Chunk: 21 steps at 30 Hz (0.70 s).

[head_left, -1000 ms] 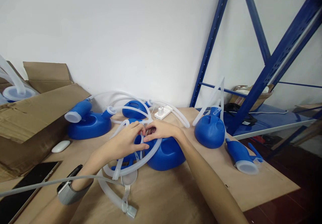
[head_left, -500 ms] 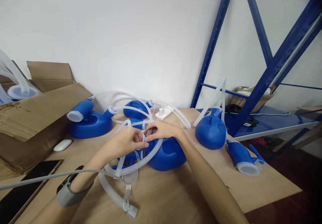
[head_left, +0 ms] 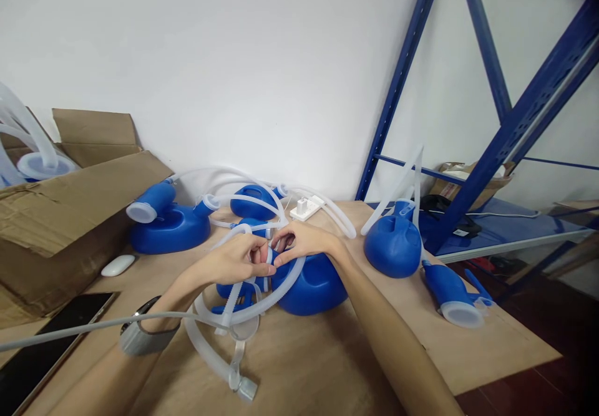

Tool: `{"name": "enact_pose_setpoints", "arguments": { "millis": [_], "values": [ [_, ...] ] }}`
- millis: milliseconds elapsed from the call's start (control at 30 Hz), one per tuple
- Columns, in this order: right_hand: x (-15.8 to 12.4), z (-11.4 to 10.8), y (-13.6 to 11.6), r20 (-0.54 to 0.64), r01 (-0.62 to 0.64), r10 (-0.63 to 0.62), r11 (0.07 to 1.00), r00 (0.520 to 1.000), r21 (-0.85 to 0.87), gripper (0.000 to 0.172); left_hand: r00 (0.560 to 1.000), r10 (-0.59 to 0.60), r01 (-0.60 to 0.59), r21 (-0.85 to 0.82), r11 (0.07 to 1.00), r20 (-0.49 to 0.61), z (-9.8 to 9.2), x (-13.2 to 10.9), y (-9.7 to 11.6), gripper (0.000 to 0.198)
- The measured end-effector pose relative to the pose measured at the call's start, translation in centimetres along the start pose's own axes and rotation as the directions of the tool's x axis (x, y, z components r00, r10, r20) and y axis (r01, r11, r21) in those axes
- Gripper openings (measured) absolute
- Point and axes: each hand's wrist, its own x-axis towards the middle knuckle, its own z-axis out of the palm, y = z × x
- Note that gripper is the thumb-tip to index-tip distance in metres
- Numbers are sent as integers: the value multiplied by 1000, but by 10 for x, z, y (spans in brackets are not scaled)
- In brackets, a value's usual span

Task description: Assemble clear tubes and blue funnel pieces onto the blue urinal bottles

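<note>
A blue plastic urinal bottle (head_left: 311, 291) lies on the table in front of me, its mouth pointing left. My left hand (head_left: 243, 259) is closed, pinching the white cap (head_left: 269, 255) at that mouth between thumb and fingers. From the other side my right hand (head_left: 299, 244) curls over the bottle's neck, thumb and fingertips close to the cap. Fingers partly hide the neck. A translucent corrugated hose (head_left: 285, 288) loops below the hands across the bottle. A blue urinal funnel (head_left: 238, 292) with a clear lid rests under my left hand.
More blue urinal bottles stand behind left (head_left: 171, 232) and right (head_left: 392, 247), with a blue funnel (head_left: 444, 288) near the right edge. A cardboard box (head_left: 84, 210), white mouse (head_left: 118, 265) and phone (head_left: 56, 347) lie left. A power strip (head_left: 306, 209) sits by the wall; blue shelving (head_left: 496, 154) stands right.
My left wrist has shifted slightly right and up, and more of the white cap shows between my hands. Both hands stay at the bottle's mouth; the view has tilted a little.
</note>
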Motion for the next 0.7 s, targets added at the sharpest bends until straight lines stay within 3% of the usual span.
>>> {"name": "enact_pose_setpoints", "arguments": {
  "millis": [200, 467, 700],
  "values": [
    [-1, 0, -2, 12, -9, 9, 1000, 1000, -4, 57, 999, 9, -8, 28, 1000, -47, 0, 3, -3, 32],
    [-1, 1, -4, 0, -10, 10, 1000, 1000, -4, 57, 999, 38, -39, -32, 999, -24, -1, 8, -15, 30],
    [-1, 1, -3, 10, -24, 24, 1000, 1000, -7, 63, 1000, 13, -14, -70, 997, -10, -2, -1, -8, 28]
  ]
}}
